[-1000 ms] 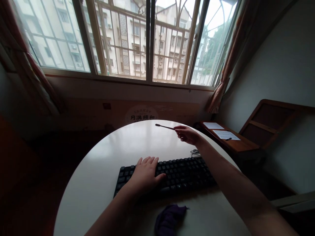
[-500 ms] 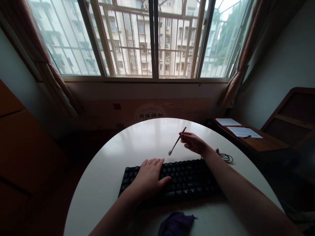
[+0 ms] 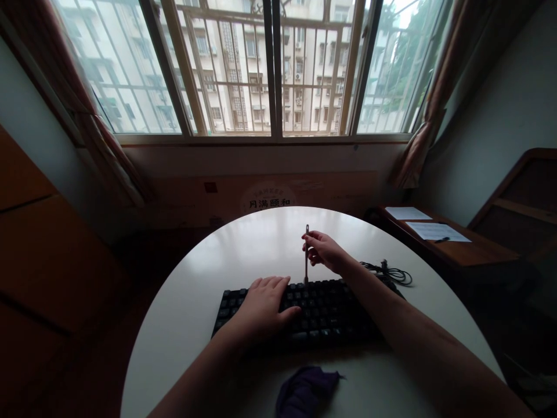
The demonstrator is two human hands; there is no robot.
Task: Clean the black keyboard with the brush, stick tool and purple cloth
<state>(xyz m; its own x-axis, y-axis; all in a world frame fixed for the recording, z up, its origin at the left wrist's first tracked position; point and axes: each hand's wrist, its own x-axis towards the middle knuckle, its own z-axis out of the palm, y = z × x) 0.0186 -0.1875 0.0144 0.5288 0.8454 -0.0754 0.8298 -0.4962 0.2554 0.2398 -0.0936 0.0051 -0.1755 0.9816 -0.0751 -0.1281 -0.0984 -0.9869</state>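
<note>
Comprises two bare hands, left hand (image 3: 263,299) and right hand (image 3: 324,249). Continues behind the left hand as a left forearm (image 3: 209,363), behind the right hand as a right forearm (image 3: 409,322), both bare to the lower edge of view. On the left hand, includes four short, rounded fingers (image 3: 270,284) and, on the side nearer the right hand, a thumb (image 3: 290,313). On the right hand, includes slender fingers, partly hidden. Narrows at each wrist, then widens smoothly with distance from the hand.
</note>
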